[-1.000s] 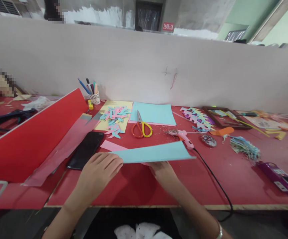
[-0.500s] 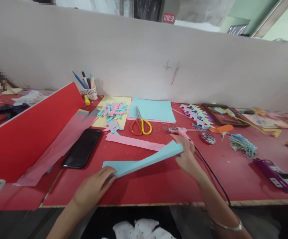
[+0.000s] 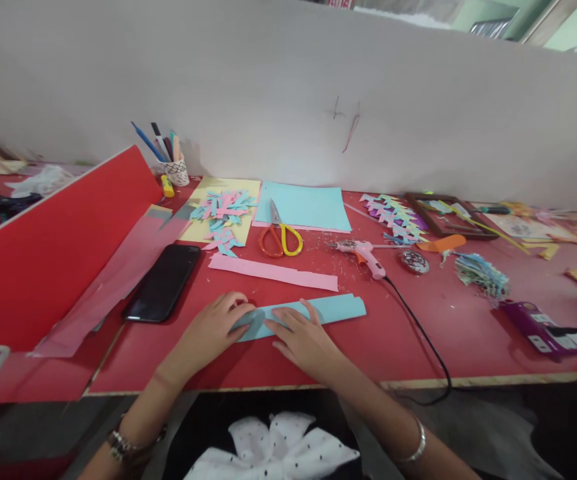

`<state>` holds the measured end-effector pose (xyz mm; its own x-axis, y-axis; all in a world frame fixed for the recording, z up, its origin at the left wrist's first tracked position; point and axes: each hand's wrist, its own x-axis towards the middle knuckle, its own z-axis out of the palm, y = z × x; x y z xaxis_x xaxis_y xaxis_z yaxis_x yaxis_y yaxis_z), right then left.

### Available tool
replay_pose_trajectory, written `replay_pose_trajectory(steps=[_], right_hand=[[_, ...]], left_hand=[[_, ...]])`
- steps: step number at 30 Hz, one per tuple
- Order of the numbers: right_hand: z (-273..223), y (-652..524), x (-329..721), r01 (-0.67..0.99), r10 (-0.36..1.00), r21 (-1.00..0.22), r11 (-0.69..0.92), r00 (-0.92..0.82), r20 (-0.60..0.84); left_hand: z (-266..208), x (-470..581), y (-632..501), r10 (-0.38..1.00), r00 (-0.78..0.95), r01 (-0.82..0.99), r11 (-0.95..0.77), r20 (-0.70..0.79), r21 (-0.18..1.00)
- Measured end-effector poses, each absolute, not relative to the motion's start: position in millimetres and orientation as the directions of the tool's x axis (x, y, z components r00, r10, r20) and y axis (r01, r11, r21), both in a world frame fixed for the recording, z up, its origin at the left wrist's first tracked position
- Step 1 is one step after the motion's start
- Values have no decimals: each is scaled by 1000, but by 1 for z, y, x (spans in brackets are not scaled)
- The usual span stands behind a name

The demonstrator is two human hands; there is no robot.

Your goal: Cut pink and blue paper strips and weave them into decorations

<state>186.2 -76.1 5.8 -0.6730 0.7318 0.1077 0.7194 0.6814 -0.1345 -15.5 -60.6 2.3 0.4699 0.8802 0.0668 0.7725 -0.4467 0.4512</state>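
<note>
A folded light-blue paper strip lies on the red tabletop close to the front edge. Curled around its left end, my left hand keeps the paper pinched between thumb and fingers. My right hand rests on the middle of the strip, fingers spread and pressing down. Just beyond it lies a flat pink paper strip. Scissors with one red and one yellow handle sit farther back, partly on blue paper sheets. Cut pink and blue paper bits are heaped on a yellow sheet.
A black phone and a red board are at left, with a pen cup behind. To the right are a pink glue gun with a trailing black cord, a round tin and a purple power strip.
My right hand has left the paper's raised right end and come left onto its middle. The blue paper now lies folded flat on the table. The view has tilted downward.
</note>
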Motion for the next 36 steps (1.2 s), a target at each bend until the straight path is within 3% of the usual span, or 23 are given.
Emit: replay_pose_trajectory(steps=[5,10,14,19,23,26,32,36], right_hand=[[4,-64,187,700,710,-122,704,-696,106],[1,-60,182,649,632,23,760,-748,204],[4,-54,181,565,496,136,814,-797,345],[22,-48,178,590,453,128,797,-725,518],[37,-47,173,535,379,74,841,-682,626],[45,-47,175,467,366,-13,884,-675,641],[59,-40,205,439,464,-196,877,-666,584],[60,-40,232,482,536,-253,839,-654,533]], left_hand=[[-2,-17,-68,787,589,766,-616,187,181],[1,-16,-68,616,718,675,-729,323,-111],[8,-8,-69,591,689,688,-715,420,-122],[26,1,-71,570,655,715,-680,496,-162],[43,3,-69,566,683,673,-734,461,-95],[52,-2,-67,602,703,637,-769,378,40],[61,-24,-62,701,691,607,-694,175,386],[64,-41,-61,743,666,604,-588,66,538]])
